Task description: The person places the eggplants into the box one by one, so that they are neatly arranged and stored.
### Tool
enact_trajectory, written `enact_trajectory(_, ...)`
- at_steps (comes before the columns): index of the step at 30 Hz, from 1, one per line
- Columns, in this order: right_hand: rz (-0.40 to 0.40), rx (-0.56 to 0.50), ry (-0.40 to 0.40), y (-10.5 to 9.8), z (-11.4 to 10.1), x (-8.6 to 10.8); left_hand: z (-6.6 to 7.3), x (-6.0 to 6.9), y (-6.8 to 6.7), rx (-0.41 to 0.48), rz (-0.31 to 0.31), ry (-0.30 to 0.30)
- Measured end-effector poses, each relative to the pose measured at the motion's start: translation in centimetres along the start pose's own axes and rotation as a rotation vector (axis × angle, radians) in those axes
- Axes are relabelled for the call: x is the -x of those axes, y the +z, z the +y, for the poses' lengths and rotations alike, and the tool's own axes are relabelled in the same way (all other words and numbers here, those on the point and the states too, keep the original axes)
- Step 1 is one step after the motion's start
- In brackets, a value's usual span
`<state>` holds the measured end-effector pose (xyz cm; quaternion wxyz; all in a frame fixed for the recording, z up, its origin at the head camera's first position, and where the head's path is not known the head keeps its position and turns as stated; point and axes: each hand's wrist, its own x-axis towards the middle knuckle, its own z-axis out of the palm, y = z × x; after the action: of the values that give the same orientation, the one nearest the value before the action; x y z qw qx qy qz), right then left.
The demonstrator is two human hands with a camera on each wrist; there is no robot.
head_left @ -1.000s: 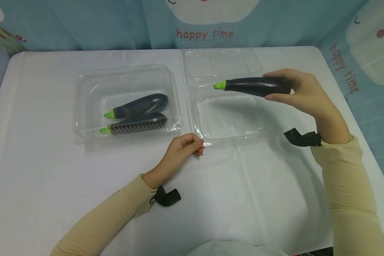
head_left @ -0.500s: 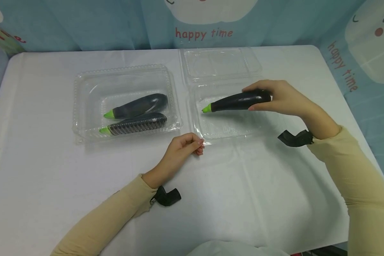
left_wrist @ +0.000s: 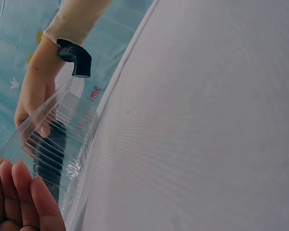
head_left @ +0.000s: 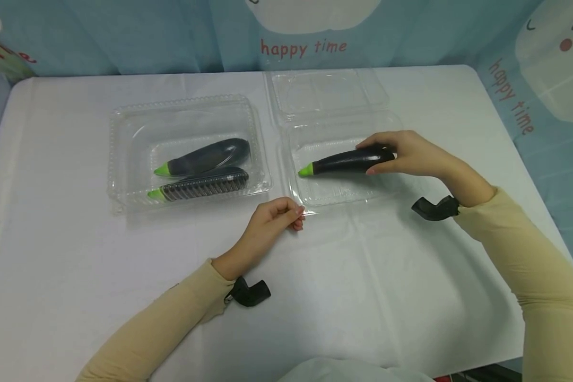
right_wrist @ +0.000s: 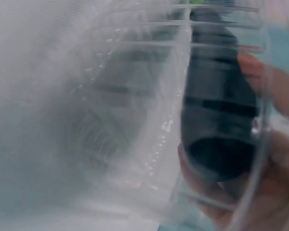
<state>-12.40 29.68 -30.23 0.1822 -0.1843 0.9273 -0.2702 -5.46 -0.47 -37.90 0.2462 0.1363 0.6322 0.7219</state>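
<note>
Dark eggplant with a bright green stem end [head_left: 341, 163] is in my right hand [head_left: 410, 155], its thumb and fingers gripping the blunt end. It is low over the base of the right-hand clear plastic clamshell box [head_left: 322, 200], stem end left; whether it touches the bottom I cannot tell. In the right wrist view the same eggplant [right_wrist: 219, 91] shows blurred through the box's ribbed wall. My left hand [head_left: 274, 220] pinches the box's front left corner between thumb and fingers. In the left wrist view, its fingers [left_wrist: 21, 180] are at the plastic edge.
A second clear clamshell box [head_left: 181, 109], left on the table, contains two eggplants [head_left: 210, 157], seen through plastic. The right-hand box's lid [head_left: 327, 95] lies folded back toward the table's far edge. A blue printed curtain [head_left: 172, 37] hangs behind.
My right hand has moved left, nearer to me and down with the eggplant, from above the box's right side to low over its base. My left hand has stayed at the corner.
</note>
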Motion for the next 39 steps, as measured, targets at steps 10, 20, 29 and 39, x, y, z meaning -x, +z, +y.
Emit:
enact_trajectory(10, -0.008, 0.015, 0.003, 0.5, 0.6, -0.1, -0.1, -0.2, 0.1, 0.018, 0.006, 0.001)
enact_trajectory(20, -0.001, 0.094, -0.031, 1.1, 0.3, -0.5, 0.0, -0.1, 0.1, 0.018, 0.006, -0.007)
enact_trajectory(29, 0.001, 0.090, -0.028, 1.1, 0.5, -0.4, -0.1, 0.0, 0.0, 0.002, -0.019, -0.011)
enact_trajectory(39, -0.008, 0.089, -0.021, 1.0, 0.4, -0.4, -0.1, -0.1, -0.1, -0.013, -0.032, 0.003)
